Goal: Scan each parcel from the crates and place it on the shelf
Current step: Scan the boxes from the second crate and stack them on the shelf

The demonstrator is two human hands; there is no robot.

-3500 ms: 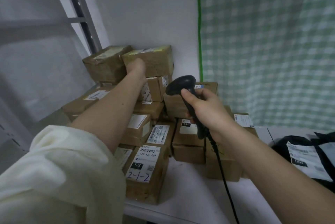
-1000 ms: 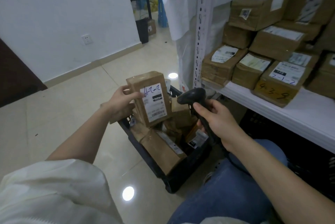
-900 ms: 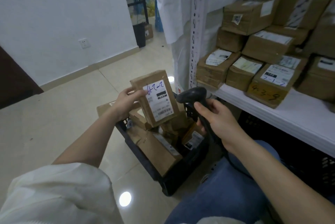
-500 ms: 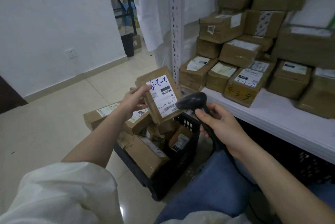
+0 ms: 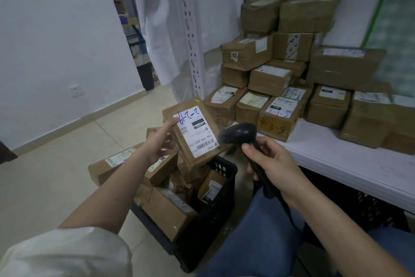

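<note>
L hand [image 5: 160,142] holds a small brown parcel [image 5: 193,133] above the black crate [image 5: 211,216], at approx. frame centre. Thumb lies across the label's upper-left corner; other fingers wrap behind the box, so their spread can't be told. Parcel tilted, label face toward camera. White label [image 5: 195,131] carries blue handwriting, a dark block w/ print, and a barcode near its lower edge.

R hand [image 5: 271,164] grips the black handheld scanner [image 5: 239,134] by the handle, fingers curled round it, thumb on top. Scanner head sits at 3 o'clock of the parcel, just beside its right edge, nose pointing toward the label. Contact btw. scanner head and parcel: can't tell. Cable runs down from the handle base over the blue-jeaned leg [image 5: 258,243].

Crate on tiled floor at 6 o'clock of the parcel, packed w/ more brown boxes at mixed angles. A long flat box [image 5: 116,162] lies across the crate's left rim, at 8 o'clock of the held parcel.

White shelf [image 5: 350,164] at 3 o'clock, running to the right edge. Stacked boxes [image 5: 278,68] on it, several layers high at 1 o'clock; front box marked "4-3-9" on its side. Perforated white upright [image 5: 190,36] at 12 o'clock. Wall socket [image 5: 76,91] at 9 o'clock. Cream sleeve [image 5: 67,254] at 7 o'clock.
</note>
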